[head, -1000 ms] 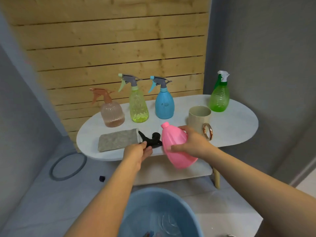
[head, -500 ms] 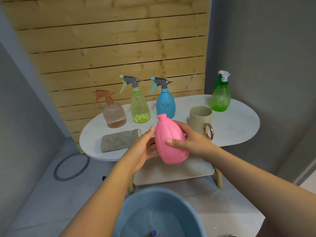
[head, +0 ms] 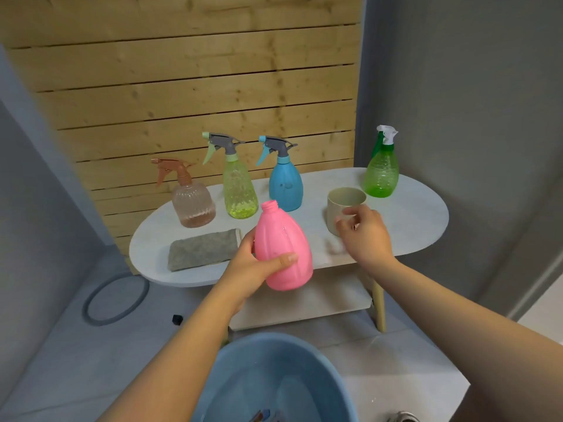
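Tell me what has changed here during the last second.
The pink bottle passed from the right hand to the left hand, which now grips it upright. The right hand let go and moved right, to the mug. The left hand left the black spray head, now out of sight. The spray bottles, cloth and mug stayed put.

Four sprayers are counted along the far edge of the table (head: 411, 214): the peach sprayer (head: 193, 205), yellow-green sprayer (head: 239, 193), blue sprayer (head: 285, 187) and green sprayer (head: 381, 175). One pink bottle (head: 283, 248), one beige mug (head: 341, 202), one grey cloth (head: 202, 249), one blue basin (head: 237, 360), one grey ring (head: 86, 306) and one black cap (head: 177, 318) are also counted.
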`<action>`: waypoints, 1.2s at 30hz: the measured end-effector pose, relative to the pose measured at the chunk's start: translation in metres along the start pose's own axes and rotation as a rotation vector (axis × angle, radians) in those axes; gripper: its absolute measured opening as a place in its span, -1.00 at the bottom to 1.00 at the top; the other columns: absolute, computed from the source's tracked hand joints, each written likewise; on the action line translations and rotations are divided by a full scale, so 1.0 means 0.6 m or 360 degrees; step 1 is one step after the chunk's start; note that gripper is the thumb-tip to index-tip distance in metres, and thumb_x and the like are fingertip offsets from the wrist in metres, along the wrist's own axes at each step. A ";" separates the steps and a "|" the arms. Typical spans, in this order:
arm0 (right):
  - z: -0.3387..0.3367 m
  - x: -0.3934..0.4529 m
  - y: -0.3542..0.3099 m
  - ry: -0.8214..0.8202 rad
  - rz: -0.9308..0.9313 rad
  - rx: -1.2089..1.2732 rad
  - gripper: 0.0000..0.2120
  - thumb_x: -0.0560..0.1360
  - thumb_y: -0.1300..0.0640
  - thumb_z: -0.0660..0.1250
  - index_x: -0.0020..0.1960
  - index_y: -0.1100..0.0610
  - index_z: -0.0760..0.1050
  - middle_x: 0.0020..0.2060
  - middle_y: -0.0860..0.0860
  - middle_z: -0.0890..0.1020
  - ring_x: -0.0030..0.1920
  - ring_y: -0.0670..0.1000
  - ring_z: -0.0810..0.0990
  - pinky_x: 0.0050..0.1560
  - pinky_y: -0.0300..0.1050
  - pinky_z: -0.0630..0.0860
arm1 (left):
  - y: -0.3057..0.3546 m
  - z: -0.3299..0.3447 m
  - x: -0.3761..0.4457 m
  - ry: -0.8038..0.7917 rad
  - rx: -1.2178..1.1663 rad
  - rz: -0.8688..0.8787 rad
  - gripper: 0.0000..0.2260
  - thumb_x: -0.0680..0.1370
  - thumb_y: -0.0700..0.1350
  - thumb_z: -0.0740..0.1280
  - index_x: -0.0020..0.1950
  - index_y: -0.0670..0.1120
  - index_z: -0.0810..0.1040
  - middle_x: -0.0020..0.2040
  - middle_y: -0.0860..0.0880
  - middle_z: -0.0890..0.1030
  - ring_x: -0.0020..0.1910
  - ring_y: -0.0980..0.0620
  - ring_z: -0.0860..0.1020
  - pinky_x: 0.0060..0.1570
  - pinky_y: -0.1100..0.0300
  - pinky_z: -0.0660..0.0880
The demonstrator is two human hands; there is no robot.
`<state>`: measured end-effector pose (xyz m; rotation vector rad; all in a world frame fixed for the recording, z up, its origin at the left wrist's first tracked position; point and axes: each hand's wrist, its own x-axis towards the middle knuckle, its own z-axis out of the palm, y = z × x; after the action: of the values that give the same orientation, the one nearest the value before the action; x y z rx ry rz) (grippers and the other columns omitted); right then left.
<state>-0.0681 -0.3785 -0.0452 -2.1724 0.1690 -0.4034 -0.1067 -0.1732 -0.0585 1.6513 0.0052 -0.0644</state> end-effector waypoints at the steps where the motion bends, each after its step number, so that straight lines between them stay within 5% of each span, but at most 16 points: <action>1: -0.003 0.009 0.008 0.0095 0.0089 -0.0036 -0.68 0.51 0.04 0.27 0.22 0.12 0.41 0.14 0.11 0.45 0.10 0.11 0.48 0.04 -0.05 0.41 | -0.002 0.000 0.002 0.0031 0.0008 -0.0013 -0.19 0.09 0.14 0.57 0.29 0.17 0.37 0.14 0.13 0.56 0.10 0.12 0.55 0.06 0.07 0.57; 6: 0.008 0.046 0.040 -0.0050 0.0513 -0.0277 -0.60 0.55 -0.08 0.15 0.20 0.21 0.41 0.19 0.18 0.43 0.16 0.21 0.45 0.04 0.00 0.40 | -0.006 -0.002 0.009 0.0117 0.0021 -0.0058 -0.20 0.08 0.15 0.57 0.27 0.16 0.36 0.13 0.11 0.56 0.11 0.05 0.54 0.12 -0.05 0.54; 12: 0.022 0.047 0.052 -0.0230 0.0579 -0.0115 -0.58 0.60 -0.10 0.00 0.11 0.16 0.50 0.04 0.12 0.60 0.18 0.20 0.44 0.18 0.08 0.41 | -0.012 -0.011 -0.003 0.0149 0.0091 -0.0084 -0.16 0.10 0.14 0.56 0.33 0.08 0.35 0.15 0.09 0.55 0.12 0.05 0.54 0.12 -0.02 0.53; 16: 0.028 0.027 0.033 -0.0186 0.0486 0.0089 -0.70 0.60 -0.01 0.06 -0.07 0.15 0.47 -0.21 0.04 0.56 -0.03 0.16 0.49 0.03 -0.02 0.42 | -0.017 -0.031 -0.031 0.0210 0.0138 -0.0094 -0.28 0.24 0.00 0.59 0.30 0.14 0.30 0.11 0.16 0.52 0.07 0.15 0.51 -0.07 0.18 0.52; 20: 0.021 -0.032 0.001 -0.0206 0.0262 0.0434 -0.74 0.59 0.07 0.11 -0.17 0.14 0.48 -0.31 0.00 0.54 -0.21 0.03 0.46 -0.29 -0.17 0.32 | -0.025 -0.057 -0.069 0.0341 0.0129 -0.0164 -0.27 0.26 -0.10 0.60 0.29 0.08 0.26 0.17 0.05 0.50 0.13 0.00 0.51 0.11 -0.06 0.52; 26: 0.009 -0.157 -0.026 -0.0434 0.0052 0.0722 -0.72 0.55 0.07 0.20 -0.32 0.06 0.48 -0.37 -0.06 0.53 -0.32 -0.06 0.42 -0.24 -0.16 0.32 | -0.072 -0.090 -0.146 0.0614 0.0193 -0.0238 -0.24 0.32 -0.19 0.56 0.37 -0.01 0.19 0.22 -0.04 0.44 0.15 -0.09 0.48 0.12 -0.08 0.51; 30: 0.025 -0.213 -0.002 -0.0478 0.0039 0.0584 -0.66 0.54 -0.01 0.24 -0.38 0.06 0.46 -0.44 -0.12 0.52 -0.40 -0.20 0.43 -0.36 -0.38 0.34 | -0.169 -0.085 -0.207 0.0834 -0.0081 -0.0444 -0.26 0.32 -0.19 0.55 0.39 0.00 0.25 0.23 -0.06 0.48 0.15 -0.12 0.51 0.10 -0.14 0.53; 36: 0.098 -0.237 0.071 -0.0797 -0.0065 -0.0049 -0.57 0.51 -0.09 0.27 -0.32 0.25 0.53 -0.39 0.08 0.56 -0.31 0.06 0.47 -0.24 -0.10 0.40 | -0.301 -0.070 -0.260 0.1013 0.0020 -0.0672 -0.30 0.28 -0.20 0.57 0.31 -0.02 0.31 0.17 -0.07 0.50 0.03 -0.08 0.50 -0.17 0.13 0.47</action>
<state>-0.1799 -0.3216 -0.1437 -2.2380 -0.1491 0.1288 -0.2685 -0.1108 -0.2276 1.5984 0.8376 0.1427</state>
